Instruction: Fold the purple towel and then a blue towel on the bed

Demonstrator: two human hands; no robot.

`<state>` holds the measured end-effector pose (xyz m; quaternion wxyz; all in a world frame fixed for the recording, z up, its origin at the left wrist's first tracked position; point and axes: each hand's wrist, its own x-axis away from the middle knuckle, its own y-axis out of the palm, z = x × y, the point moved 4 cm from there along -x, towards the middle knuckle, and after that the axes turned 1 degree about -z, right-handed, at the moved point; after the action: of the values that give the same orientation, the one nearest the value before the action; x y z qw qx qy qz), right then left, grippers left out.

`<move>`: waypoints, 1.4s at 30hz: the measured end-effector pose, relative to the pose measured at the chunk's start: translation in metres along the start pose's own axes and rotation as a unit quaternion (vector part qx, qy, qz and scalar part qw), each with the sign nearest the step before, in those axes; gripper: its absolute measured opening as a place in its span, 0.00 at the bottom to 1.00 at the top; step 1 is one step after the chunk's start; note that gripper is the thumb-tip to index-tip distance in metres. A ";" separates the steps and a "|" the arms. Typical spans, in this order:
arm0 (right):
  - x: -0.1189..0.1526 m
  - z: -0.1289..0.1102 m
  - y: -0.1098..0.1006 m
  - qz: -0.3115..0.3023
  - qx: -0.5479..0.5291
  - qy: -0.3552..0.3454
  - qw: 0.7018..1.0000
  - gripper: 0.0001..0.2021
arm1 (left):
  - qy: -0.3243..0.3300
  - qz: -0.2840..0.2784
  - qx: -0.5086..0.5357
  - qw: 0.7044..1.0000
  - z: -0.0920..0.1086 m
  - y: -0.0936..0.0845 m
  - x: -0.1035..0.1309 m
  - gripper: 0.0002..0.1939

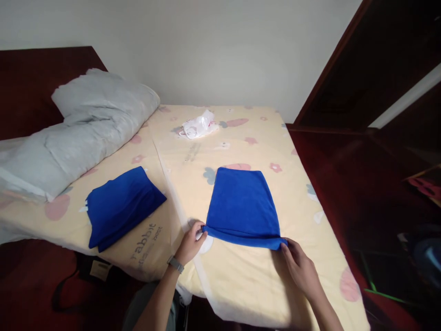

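A blue cloth (244, 202) lies spread on the bed, its near edge folded over in a narrow strip. At the left end of that strip, my left hand (191, 242) pinches the corner between thumb and fingers. My right hand (299, 264) grips the right corner the same way, with the edge raised slightly off the sheet. Another blue cloth (124, 207), folded and with a small white tag at its left side, rests on the bed to the left, apart from both hands.
The bed sheet (248, 280) is pale yellow with printed carrots and flowers. A crumpled white plastic bag (200, 125) lies toward the wall. A bundled grey quilt (86, 128) fills the left side by the dark headboard (44, 82). Dark red floor (320, 161) borders the bed's right edge.
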<state>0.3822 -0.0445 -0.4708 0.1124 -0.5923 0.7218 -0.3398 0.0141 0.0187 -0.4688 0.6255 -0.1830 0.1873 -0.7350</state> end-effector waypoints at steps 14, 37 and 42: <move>-0.030 0.006 0.008 0.028 -0.107 0.029 0.993 0.24 | 0.033 0.046 -0.098 0.994 0.011 0.012 -0.023 0.13; -0.010 0.014 -0.001 -0.013 0.102 0.050 0.993 0.27 | -0.029 0.040 -0.223 0.974 0.010 -0.002 0.007 0.15; -0.018 0.018 0.000 0.010 0.073 0.123 0.990 0.31 | -0.085 0.049 -0.212 0.972 0.007 -0.002 0.004 0.16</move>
<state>0.3979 -0.0344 -0.4886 0.0696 -0.5289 0.7095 -0.4605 0.0154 0.0148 -0.4612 0.6210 -0.3638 0.2940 -0.6290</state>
